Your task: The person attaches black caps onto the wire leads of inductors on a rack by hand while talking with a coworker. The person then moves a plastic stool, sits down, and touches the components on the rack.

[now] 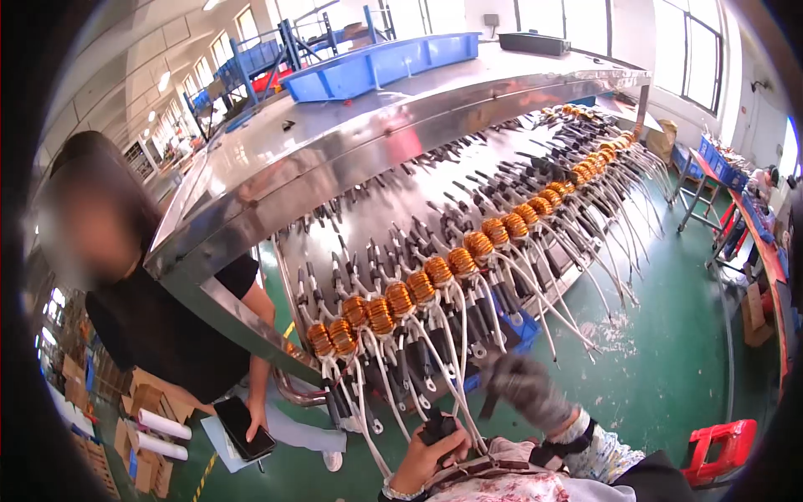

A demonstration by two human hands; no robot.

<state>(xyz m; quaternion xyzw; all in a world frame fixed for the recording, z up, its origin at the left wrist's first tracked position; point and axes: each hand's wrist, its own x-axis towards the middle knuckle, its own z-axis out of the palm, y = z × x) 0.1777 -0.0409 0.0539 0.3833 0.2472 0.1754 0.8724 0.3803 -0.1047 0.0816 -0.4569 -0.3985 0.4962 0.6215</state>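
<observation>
At the bottom, my left hand (427,456) is closed around a small black object (437,427). My right hand (529,390), in a dark grey glove, is smeared by motion beside the hanging white cables (458,360); its fingers are not clear. Copper-wound rings (397,299) stand in a long row on the metal shelf (322,251) in front of me, with black and white leads ending in metal lugs. Several white leads hang over the shelf's edge toward my hands.
A person in black (167,326) stands at the left, holding a phone (244,427) and papers. A blue tray (385,67) rests on the metal top (335,117). At the lower right is a red stool (721,452); a workbench (757,243) runs along the right.
</observation>
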